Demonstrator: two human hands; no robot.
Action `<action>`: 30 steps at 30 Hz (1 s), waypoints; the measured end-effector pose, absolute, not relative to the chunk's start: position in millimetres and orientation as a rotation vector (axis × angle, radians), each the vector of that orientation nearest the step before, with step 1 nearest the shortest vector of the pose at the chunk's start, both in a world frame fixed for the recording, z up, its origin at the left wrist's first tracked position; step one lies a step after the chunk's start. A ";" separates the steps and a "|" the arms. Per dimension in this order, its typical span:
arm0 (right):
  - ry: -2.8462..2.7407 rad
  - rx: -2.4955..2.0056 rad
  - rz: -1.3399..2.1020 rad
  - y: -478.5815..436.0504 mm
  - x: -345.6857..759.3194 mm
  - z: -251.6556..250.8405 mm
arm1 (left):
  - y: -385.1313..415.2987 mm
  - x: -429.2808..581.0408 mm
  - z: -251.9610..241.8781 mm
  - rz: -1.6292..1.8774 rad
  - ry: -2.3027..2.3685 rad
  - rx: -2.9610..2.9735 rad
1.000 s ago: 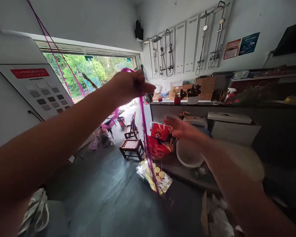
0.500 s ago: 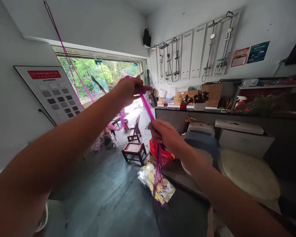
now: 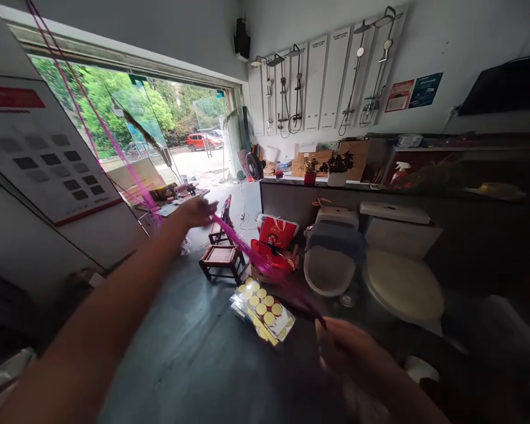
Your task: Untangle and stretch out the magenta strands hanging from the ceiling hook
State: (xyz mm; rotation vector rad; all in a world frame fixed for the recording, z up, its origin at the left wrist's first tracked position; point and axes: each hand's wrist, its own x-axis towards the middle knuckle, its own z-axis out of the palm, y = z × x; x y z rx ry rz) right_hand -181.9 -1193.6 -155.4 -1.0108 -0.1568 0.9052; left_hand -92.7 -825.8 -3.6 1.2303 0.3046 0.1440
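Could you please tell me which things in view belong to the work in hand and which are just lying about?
Belonging to the work:
purple strands, stretched between left hand and right hand

Apparently just lying about:
packs with yellow discs
low wooden stool
red bags
spray bottle

Vivid magenta strands (image 3: 236,237) stand out against a dark blue-grey floor (image 3: 185,330) and a pale grey wall (image 3: 291,23). Rows of pale yellow discs (image 3: 260,308) pattern white, glossy packets (image 3: 283,323), near a bright red bag (image 3: 279,232) and a dark brown stool (image 3: 221,254) with a lighter seat. A white sample board (image 3: 17,123) bears a red banner (image 3: 13,98) and a grid of grey squares (image 3: 50,159), light to dark. A red-orange car (image 3: 203,142) shows beyond green foliage (image 3: 103,88).
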 end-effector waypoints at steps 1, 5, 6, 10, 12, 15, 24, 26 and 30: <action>-0.172 -0.963 0.927 -1195.5 -181.1 -154.6 | -829.2 -97.3 -39.6 0.072 0.322 1.168; -0.172 -0.884 1.011 -1192.6 -173.2 -158.8 | -886.3 -154.1 -202.0 -0.166 0.352 0.917; -0.158 -0.890 1.036 -1190.8 -171.1 -162.7 | -910.1 -175.4 -239.2 -0.226 0.367 0.859; -0.099 -0.901 1.122 -1188.7 -167.9 -187.5 | -1012.9 -250.0 -322.2 -0.333 0.405 0.626; -0.082 -0.906 1.161 -1192.0 -171.1 -201.5 | -1051.4 -264.4 -317.4 -0.326 0.276 0.399; -0.065 -0.929 1.210 -1198.3 -182.0 -217.7 | -1082.9 -254.5 -275.9 -0.328 0.059 0.375; -0.419 -1.402 0.717 -1272.8 -131.6 -174.5 | -1109.6 -197.1 -148.7 -0.066 0.195 1.082; -0.268 -1.506 0.437 -1310.7 -112.4 -185.2 | -1107.3 -188.4 -119.5 -0.046 0.168 1.027; -0.120 -1.717 0.610 -1327.1 -114.8 -254.7 | -1098.8 -177.4 -67.5 -0.059 0.178 0.967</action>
